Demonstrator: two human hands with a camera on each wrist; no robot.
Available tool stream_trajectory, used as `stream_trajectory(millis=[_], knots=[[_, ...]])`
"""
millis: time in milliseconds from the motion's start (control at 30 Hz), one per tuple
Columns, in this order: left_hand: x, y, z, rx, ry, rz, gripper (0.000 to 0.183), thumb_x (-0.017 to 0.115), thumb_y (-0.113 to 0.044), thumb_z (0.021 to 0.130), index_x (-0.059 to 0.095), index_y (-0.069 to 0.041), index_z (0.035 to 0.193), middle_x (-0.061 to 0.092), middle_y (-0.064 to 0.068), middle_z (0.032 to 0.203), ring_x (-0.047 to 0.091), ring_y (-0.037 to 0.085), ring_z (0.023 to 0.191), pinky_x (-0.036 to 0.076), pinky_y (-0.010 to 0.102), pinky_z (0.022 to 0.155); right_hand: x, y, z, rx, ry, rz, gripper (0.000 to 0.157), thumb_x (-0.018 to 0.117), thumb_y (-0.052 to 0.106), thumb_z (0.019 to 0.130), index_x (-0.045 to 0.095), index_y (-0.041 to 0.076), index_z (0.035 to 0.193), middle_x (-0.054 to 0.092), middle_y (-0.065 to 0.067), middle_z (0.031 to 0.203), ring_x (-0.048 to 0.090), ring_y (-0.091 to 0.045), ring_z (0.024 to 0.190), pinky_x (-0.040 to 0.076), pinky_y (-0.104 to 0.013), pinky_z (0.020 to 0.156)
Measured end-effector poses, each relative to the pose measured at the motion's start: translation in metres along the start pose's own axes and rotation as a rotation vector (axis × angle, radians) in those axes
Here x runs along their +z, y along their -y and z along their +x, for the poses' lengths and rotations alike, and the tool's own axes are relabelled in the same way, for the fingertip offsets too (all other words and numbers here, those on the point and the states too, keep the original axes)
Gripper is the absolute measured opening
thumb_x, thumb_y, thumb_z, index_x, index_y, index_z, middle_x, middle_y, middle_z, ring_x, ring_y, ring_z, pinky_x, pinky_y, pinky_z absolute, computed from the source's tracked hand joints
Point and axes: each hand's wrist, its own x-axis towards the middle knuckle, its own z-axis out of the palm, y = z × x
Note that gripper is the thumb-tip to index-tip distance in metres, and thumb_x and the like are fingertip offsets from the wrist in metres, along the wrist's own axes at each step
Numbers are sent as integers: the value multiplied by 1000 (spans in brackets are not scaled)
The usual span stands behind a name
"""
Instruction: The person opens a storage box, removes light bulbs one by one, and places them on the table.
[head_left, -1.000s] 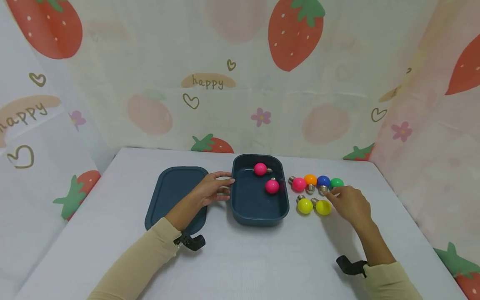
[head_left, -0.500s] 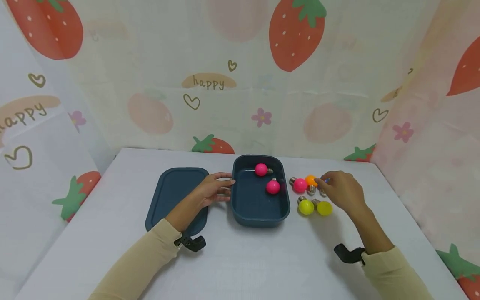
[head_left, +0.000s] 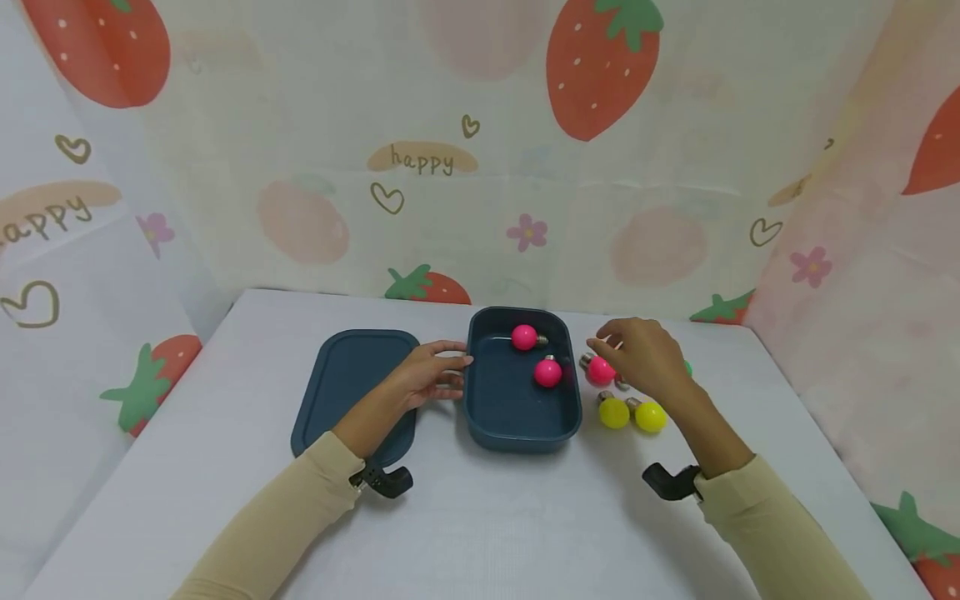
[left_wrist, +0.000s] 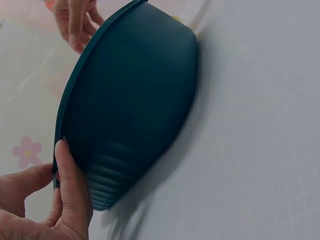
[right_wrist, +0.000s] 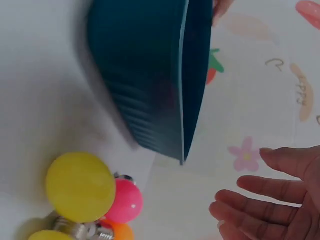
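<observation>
A dark blue plastic box (head_left: 522,442) stands mid-table with two pink light bulbs (head_left: 547,372) lying inside. At its left rim, my left hand (head_left: 427,377) pinches the edge; in the left wrist view its thumb and fingers (left_wrist: 71,185) lie on either side of the rim. My right hand (head_left: 643,358) is held over the bulbs right of the box. The right wrist view shows its fingers (right_wrist: 270,209) loosely extended, holding nothing. Near it lie a pink bulb (head_left: 600,370), two yellow bulbs (head_left: 614,413) and an orange bulb (right_wrist: 123,231). The hand covers most of the green bulb (head_left: 688,367) and hides the blue one.
Left of the box lies its dark blue lid (head_left: 356,367), partly under the left forearm. The white table (head_left: 487,525) backs onto a strawberry-print cloth (head_left: 450,233). Each wrist wears a black camera (head_left: 670,482).
My right hand has moved left and up, from beside the green and blue bulbs to over the orange bulb, near the pink one. My left hand stays at the box rim.
</observation>
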Motion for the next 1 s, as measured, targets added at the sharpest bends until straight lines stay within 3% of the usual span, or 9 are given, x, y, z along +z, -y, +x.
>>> stream_trajectory(millis=[233, 600, 1000], knots=[[-1, 2, 1, 6, -1, 6, 45, 70, -14, 97, 55, -7, 140, 65, 5, 82, 64, 15, 69, 60, 30, 63, 6, 22, 20, -84, 34, -23, 35, 71, 27, 96, 71, 2, 120, 72, -15, 106, 68, -30, 95, 61, -40, 72], [-2, 2, -1, 11, 2, 11, 46, 70, -14, 98, 55, -6, 140, 65, 5, 81, 64, 14, 68, 60, 30, 62, 28, 42, 49, -134, 154, -57, 40, 73, 25, 95, 69, -1, 125, 72, -17, 114, 67, -32, 104, 59, -46, 87], [-1, 0, -2, 17, 15, 16, 46, 69, -15, 98, 54, -5, 141, 66, 5, 85, 65, 15, 70, 61, 29, 63, 53, 47, 83, -170, 197, -109, 37, 77, 21, 92, 71, 0, 122, 72, -14, 106, 64, -29, 95, 56, -43, 84]])
